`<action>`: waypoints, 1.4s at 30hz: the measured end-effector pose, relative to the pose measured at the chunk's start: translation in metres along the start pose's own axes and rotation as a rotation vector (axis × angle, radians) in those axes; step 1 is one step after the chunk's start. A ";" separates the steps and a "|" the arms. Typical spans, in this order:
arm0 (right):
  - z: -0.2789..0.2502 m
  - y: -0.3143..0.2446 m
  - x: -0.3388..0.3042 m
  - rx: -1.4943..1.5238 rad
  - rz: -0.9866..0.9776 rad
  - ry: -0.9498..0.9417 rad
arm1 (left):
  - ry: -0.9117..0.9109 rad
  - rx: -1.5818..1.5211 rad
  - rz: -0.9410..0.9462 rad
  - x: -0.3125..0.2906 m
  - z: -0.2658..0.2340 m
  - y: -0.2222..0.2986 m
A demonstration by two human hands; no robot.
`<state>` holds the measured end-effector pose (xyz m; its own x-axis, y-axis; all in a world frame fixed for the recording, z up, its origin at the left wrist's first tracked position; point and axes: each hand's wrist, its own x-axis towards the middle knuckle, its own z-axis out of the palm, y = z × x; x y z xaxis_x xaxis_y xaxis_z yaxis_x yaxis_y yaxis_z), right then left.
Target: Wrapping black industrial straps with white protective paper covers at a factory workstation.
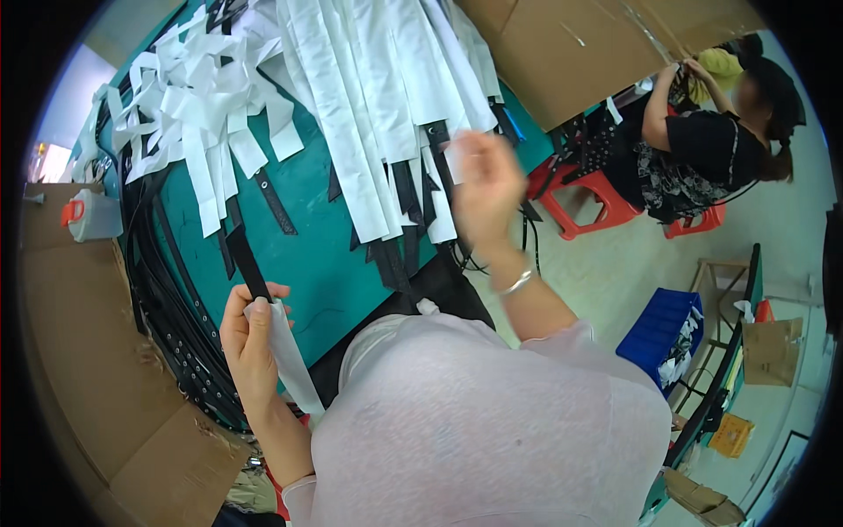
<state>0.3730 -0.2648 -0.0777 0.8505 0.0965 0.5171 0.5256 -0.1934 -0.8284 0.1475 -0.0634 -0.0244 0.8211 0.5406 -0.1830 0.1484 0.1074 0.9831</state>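
My left hand is closed on a black strap, thumb on top. A white strip covers the strap's near part and hangs toward my body. My right hand, smeared by motion, is raised at the right edge of a bundle of long white strips. Something pale shows at its fingertips, too blurred to name. Black strap ends stick out from under the bundle. Left of it lies a tangled heap of white strips, with a black strap end with an eyelet beside it.
Beneath everything is a green tabletop. Black studded straps hang along its left edge, by a cardboard box and a white container. Another box stands at the back right. A person sits beyond, near red stools; a blue crate stands right.
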 end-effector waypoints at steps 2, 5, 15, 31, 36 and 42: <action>-0.060 0.049 0.031 -0.382 0.191 0.092 | -0.011 -0.022 -0.001 0.011 0.011 0.000; -0.094 0.126 0.053 -0.720 -0.040 -0.026 | -0.080 -0.002 -0.008 0.029 0.036 0.002; -0.110 0.106 0.056 -0.692 0.269 -0.268 | -0.142 -0.130 -0.106 0.048 0.044 -0.002; 0.047 -0.083 -0.010 -0.022 -0.411 -0.746 | 0.064 -0.365 0.024 0.026 0.015 0.008; 0.058 -0.090 -0.018 -0.051 -0.428 -0.759 | 0.106 -0.363 0.020 0.022 0.010 0.010; 0.067 -0.092 -0.025 -0.046 -0.370 -0.719 | 0.190 -0.265 0.091 0.020 0.017 0.010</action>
<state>0.3048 -0.1844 -0.0285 0.4342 0.7635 0.4780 0.7875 -0.0641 -0.6129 0.1746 -0.0660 -0.0180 0.7031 0.7013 -0.1175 -0.0898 0.2515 0.9637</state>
